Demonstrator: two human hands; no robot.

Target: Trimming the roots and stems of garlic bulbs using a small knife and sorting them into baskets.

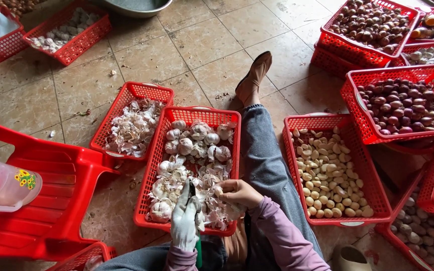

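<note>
My left hand (184,221), in a white glove, grips a small knife with a green handle (197,251), blade up near the garlic. My bare right hand (237,193) pinches a garlic clove (219,190) just beside the blade. Both hands hover over the near end of a red basket (149,173) filled with whole garlic bulbs (186,146) and papery skins. My leg in jeans stretches out between that basket and the one on the right.
A red basket of garlic skins (132,128) sits to the left. Peeled cloves fill a red basket (330,175) on the right. Baskets of shallots (403,105) stand beyond. A red plastic chair (51,200) with a clear jug (3,185) is at the left.
</note>
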